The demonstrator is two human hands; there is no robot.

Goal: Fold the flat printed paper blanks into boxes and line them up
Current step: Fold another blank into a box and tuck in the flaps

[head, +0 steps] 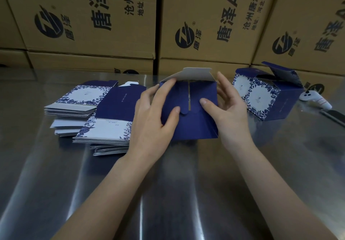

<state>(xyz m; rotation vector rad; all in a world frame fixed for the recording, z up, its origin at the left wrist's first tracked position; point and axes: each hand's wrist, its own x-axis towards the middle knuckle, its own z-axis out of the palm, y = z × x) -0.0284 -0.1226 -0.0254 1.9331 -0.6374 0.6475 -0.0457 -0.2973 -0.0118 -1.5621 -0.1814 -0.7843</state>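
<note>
Both forearms come in from the bottom edge and converge on the table centre, wrists low. left hand (155, 116) shows its back and lies on the left half of the half-folded box (192, 125); fingers nearly straight, not clenched; index tip up at the top-left corner; thumb presses flat on the left flap beside the rounded tab; remaining fingers splay off the box's left edge. right hand (230, 112) pinches the box's right wall; thumb on the front of the right flap; four fingers stretched up behind that wall, tips showing above the box's top edge.

Box stands at the centre of the steel table (168, 193), between the two hands; dark blue flapped end faces the camera; flaps nearly closed, thin slit down the middle; white lid flap (196, 74) sticks up at the far side.

Flat blanks (110, 129) in a loose stack just left of the left hand; second stack (78, 99) further left and back, blue floral print up. Finished boxes (265, 97) right of the right hand, apart from it; two side by side, touching, floral faces toward the camera, lid open. White controller (315, 99) just beside them; dark flat item at the right edge, cannot tell what. Printed brown cartons (93, 15) stacked behind the table.
</note>
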